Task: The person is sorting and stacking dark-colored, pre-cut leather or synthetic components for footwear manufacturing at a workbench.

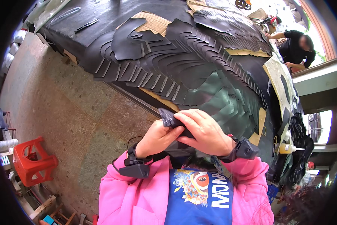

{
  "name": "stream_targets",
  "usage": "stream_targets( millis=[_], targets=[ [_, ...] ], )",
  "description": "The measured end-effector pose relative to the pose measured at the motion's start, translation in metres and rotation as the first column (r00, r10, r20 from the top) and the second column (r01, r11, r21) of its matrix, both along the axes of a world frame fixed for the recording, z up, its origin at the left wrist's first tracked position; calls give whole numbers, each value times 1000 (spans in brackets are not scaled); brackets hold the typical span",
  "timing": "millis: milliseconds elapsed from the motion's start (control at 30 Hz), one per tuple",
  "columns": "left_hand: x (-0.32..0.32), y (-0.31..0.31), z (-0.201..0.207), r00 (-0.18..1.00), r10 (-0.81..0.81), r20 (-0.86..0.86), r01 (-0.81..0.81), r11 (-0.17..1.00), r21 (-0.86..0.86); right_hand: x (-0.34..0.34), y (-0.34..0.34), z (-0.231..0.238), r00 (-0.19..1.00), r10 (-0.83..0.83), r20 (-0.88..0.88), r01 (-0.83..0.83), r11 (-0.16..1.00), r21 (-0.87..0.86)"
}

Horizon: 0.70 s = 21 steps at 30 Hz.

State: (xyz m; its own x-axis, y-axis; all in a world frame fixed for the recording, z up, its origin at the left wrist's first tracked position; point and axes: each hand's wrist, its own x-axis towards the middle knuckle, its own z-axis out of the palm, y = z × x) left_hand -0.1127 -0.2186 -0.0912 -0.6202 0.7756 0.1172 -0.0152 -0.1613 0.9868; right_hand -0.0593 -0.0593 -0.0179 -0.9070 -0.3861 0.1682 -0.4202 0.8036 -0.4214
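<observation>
In front of my chest, both hands hold a folded black leather-like piece point(168, 117), glossy at its raised end. My left hand point(155, 138) is wrapped round its lower left side, thumb pressed across it. My right hand point(207, 132) covers it from above, with fingers bent over the top. Much of the piece is hidden between the palms, so I cannot tell whether it is one layer or several. Just beyond lie overlapping dark cut pieces point(176, 63), many with a pale strip along one end. Dark green glossy pieces point(221, 101) lie nearest my right hand.
The pieces rest on a black-topped table point(101, 13) with cardboard sheets point(152, 22) among them. A yellow-filled squeeze bottle point(286, 148) stands at the right. A red plastic stool point(33, 161) is on the stone-patterned floor at left. Another person point(296, 47) works at the far right.
</observation>
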Motion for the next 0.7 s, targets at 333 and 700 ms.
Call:
stream_targets(
  millis=[333, 700],
  targets=[
    [-13, -15, 3, 954, -75, -289, 60, 996, -60, -25, 21, 12, 998, -45, -46, 45, 999, 0],
    [-33, -21, -9, 604, -36, -796, -89, 990, -112, -76, 47, -19, 888, -265, 375, 391, 866, -312]
  ],
)
